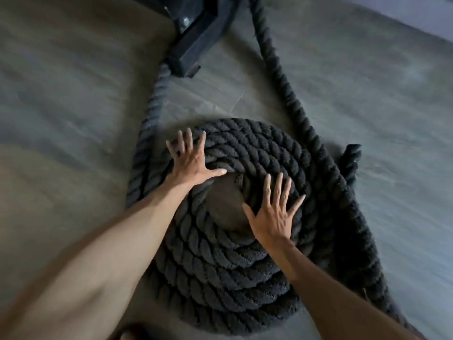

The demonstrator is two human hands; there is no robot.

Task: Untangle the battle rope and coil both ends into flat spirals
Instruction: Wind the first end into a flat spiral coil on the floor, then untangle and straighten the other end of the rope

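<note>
A thick black battle rope lies wound into a flat spiral coil (220, 271) on the floor, with a bare patch of floor at its centre. My left hand (191, 163) lies flat with spread fingers on the coil's upper left turns. My right hand (274, 214) presses flat, fingers spread, on the coil's inner right turns. One strand (147, 123) runs from the coil's left side up to the anchor. A second strand (289, 89) runs from the top down the coil's right side. A frayed rope end (351, 160) sticks up to the right.
A black metal frame foot (193, 42) with a bolt stands at the top centre, where the rope passes round it. Grey floor (73, 106) surrounds the coil. A lighter strip (416, 18) crosses the top right corner.
</note>
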